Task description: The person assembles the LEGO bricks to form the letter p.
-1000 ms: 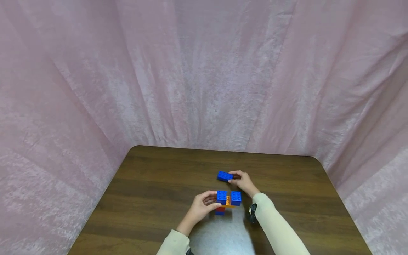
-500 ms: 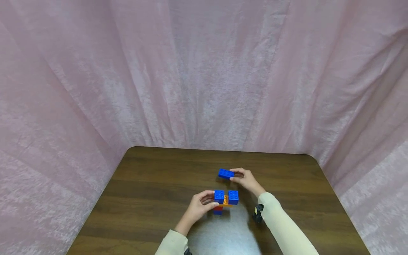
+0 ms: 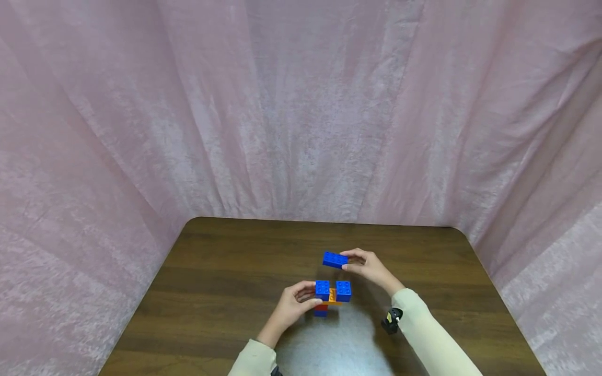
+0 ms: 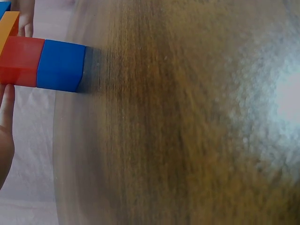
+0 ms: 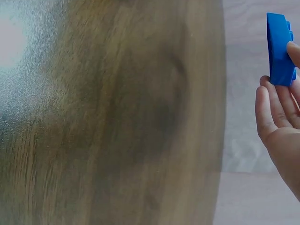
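Near the middle of the table stands a brick stack. In the head view, two blue bricks, a left one and a right one, sit apart on an orange brick. Beneath its left part are a red brick and a bottom blue brick, which meets the tabletop in the left wrist view. My left hand grips the stack's left side between thumb and fingers. Behind the stack, my right hand pinches a long blue brick by its right end, raised above the table with its studs up.
The brown wooden table has rounded far corners. Pinkish curtains hang behind it and at both sides. A bright reflection lies on the tabletop in front of the stack. A black device is strapped at the right wrist.
My right hand has lifted the long blue brick and shifted it slightly rightward, with the forearm swinging right. My left hand keeps its grip on the stack. The head view has moved a little.
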